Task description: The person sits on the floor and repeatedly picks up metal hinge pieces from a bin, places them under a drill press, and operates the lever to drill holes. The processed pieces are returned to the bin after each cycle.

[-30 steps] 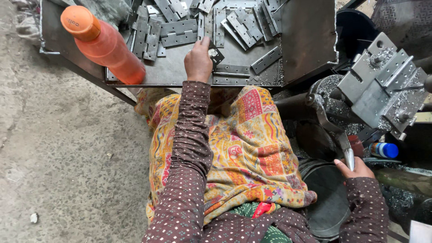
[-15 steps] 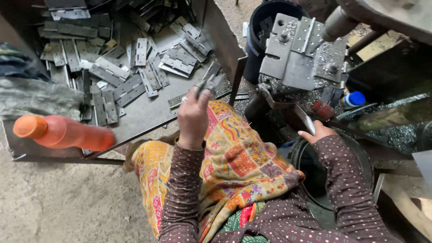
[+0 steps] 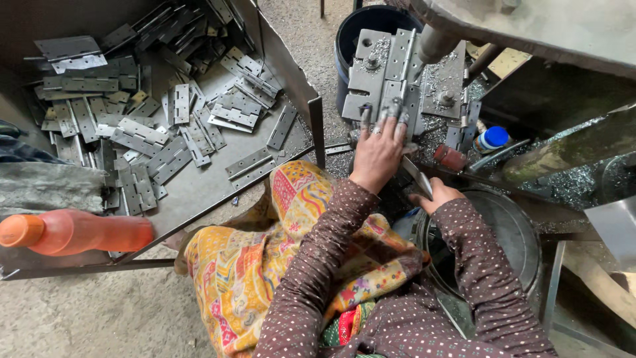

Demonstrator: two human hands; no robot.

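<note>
My left hand [image 3: 377, 151] reaches forward to the grey metal fixture [image 3: 387, 63] of a press. Its fingertips pinch a small metal hinge [image 3: 391, 111] against the fixture's front edge. My right hand [image 3: 436, 195] sits lower right, closed around a flat metal lever handle [image 3: 416, 175]. Both arms wear brown dotted sleeves, above a yellow patterned cloth [image 3: 278, 265] on my lap. To the left, a steel tray [image 3: 199, 192] holds several loose grey hinges [image 3: 139, 139].
An orange plastic bottle [image 3: 79, 232] lies at the tray's near left corner. A dark bucket [image 3: 354, 30] stands behind the fixture. A blue-capped bottle [image 3: 493, 138] and metal shavings [image 3: 570, 179] lie right of it. A round metal basin [image 3: 513, 232] sits under my right arm.
My left hand left the hinge tray and moved right to the press fixture. The view swung right with it. My right hand stayed on the lever handle.
</note>
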